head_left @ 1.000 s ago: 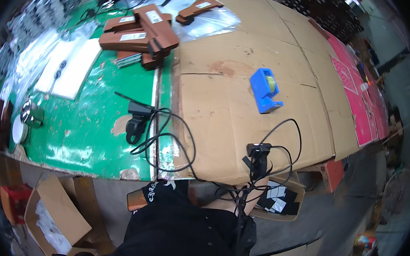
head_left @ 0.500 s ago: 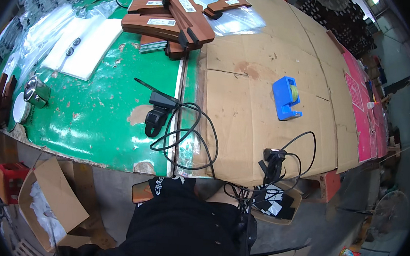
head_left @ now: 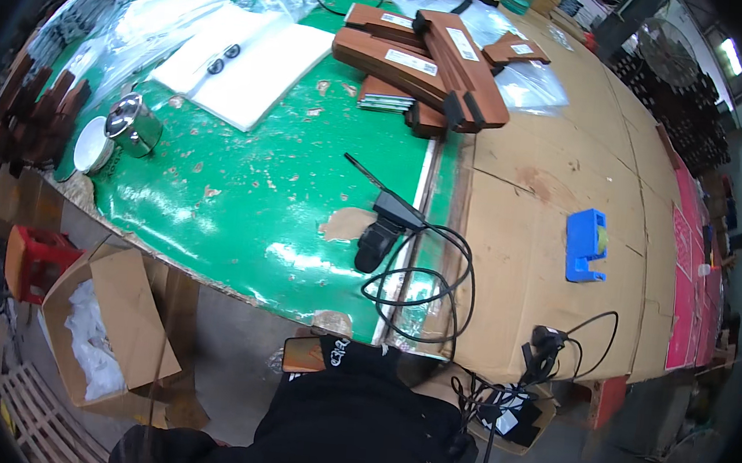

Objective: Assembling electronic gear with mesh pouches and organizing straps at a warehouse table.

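Neither of my hands is in view. A dark sleeve [head_left: 164, 453], seemingly of my left arm, shows at the lower edge beside my black clothing, and its hand is hidden. On the green tabletop [head_left: 240, 211] in front of me lies a black strapped device [head_left: 377, 244] with a looped black cable [head_left: 470, 280]. A second black strapped device [head_left: 544, 345] rests at the near edge of the cardboard-covered part [head_left: 511, 244]. Farther back is a pile of brown wooden pieces [head_left: 390, 61] with white labels. A blue tape dispenser [head_left: 576, 249] stands to the right.
A metal cup [head_left: 136, 127] and a white round container [head_left: 93, 147] stand near the table's left corner. White sheets [head_left: 252, 76] hold two small black rings. Below are an open carton [head_left: 130, 316] and a red stool [head_left: 37, 264] at left, and a box [head_left: 534, 435] under the table.
My view has turned left, so the table and its things sit farther right and mostly lower in the picture. More of the dark sleeve shows at the lower left. Nothing on the table has visibly moved.
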The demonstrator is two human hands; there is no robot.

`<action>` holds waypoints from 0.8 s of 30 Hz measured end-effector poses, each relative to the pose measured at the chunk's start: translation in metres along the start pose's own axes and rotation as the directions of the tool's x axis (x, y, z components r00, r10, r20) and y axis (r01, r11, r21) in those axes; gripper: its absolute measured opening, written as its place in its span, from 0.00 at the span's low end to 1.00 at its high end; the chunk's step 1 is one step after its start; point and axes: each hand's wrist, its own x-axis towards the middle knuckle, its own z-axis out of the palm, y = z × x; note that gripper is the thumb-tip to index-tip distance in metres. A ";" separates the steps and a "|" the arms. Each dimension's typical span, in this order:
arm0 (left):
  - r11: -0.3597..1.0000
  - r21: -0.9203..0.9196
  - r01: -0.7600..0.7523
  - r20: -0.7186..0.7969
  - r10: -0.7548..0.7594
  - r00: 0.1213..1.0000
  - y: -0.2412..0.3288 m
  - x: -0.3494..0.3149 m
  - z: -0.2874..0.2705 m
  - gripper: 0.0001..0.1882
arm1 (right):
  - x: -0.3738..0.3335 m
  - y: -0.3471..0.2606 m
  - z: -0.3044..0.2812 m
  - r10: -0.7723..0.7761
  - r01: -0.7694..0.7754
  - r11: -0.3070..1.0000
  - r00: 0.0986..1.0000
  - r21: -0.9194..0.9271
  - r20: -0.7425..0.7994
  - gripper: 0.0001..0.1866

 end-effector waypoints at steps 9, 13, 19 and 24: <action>0.997 -0.074 0.016 -0.015 -0.017 1.000 -0.001 -0.003 0.012 0.12 | -0.001 -0.007 0.006 -0.023 0.024 0.997 1.000 -0.078 0.010 0.22; 0.996 -0.088 0.004 -0.019 -0.005 1.000 0.000 -0.002 0.018 0.11 | -0.010 -0.007 -0.001 -0.052 0.051 0.993 0.999 -0.109 -0.002 0.23; 0.989 -0.145 -0.038 -0.032 0.034 0.999 0.008 -0.005 0.032 0.11 | -0.033 -0.013 -0.019 -0.127 0.124 0.967 0.992 -0.222 -0.001 0.23; 0.966 -0.219 -0.137 -0.018 0.136 0.991 0.014 -0.011 0.041 0.11 | -0.073 -0.020 -0.061 -0.272 0.261 0.892 0.962 -0.368 0.022 0.23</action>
